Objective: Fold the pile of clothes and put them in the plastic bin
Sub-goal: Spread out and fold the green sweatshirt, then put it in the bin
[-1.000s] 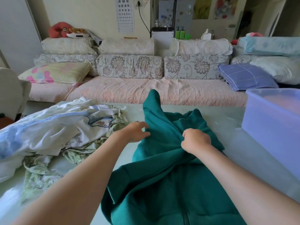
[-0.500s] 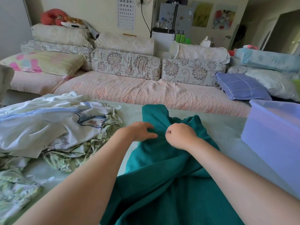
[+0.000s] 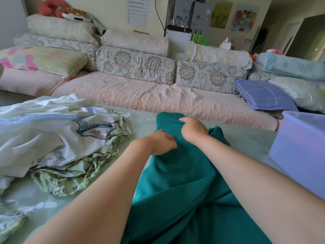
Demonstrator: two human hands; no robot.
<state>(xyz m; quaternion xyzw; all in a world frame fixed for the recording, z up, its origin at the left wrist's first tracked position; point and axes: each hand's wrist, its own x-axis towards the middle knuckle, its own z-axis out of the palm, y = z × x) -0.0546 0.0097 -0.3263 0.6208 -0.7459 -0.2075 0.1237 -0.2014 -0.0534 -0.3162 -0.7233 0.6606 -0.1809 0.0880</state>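
Observation:
A dark green knitted garment (image 3: 179, 187) lies stretched along the pale green table, running from the near edge to the far side. My left hand (image 3: 161, 141) pinches its fabric near the far end. My right hand (image 3: 192, 130) grips the garment's far end a little beyond the left hand. Both hands sit close together. A pile of white, blue-trimmed and green-patterned clothes (image 3: 58, 143) lies crumpled on the left of the table. The translucent purple plastic bin (image 3: 299, 152) stands at the right edge.
The table (image 3: 249, 138) has bare surface between the green garment and the bin. Beyond its far edge runs a long pink sofa (image 3: 158, 95) with floral cushions and a blue checked pillow (image 3: 263, 95).
Both hands have moved farther along the green garment toward its far end and come closer together. The view has shifted left and down.

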